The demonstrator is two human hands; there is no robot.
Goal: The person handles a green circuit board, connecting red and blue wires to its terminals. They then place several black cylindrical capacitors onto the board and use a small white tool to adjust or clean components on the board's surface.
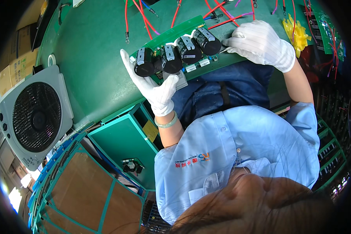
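A green circuit board (168, 42) with several large black capacitors (189, 52) along it is tilted at the near edge of the green table. My left hand (150, 84), in a white glove, grips the board's left end. Its thumb lies by a grey metal block (181, 80) on the board's near side, and a finger stretches along the left end. My right hand (259, 45), also gloved, has its fingers closed beside the right-hand capacitor. A thin, light-coloured tip (224, 50) shows at its fingertips; its kind is too small to tell.
Red wires (144, 19) with ring terminals lie across the far side of the table (91, 50). Yellow ties or strips (296, 35) and another green board (324, 31) are at the right. A grey box fan (37, 115) stands left, above a green open drawer (121, 136).
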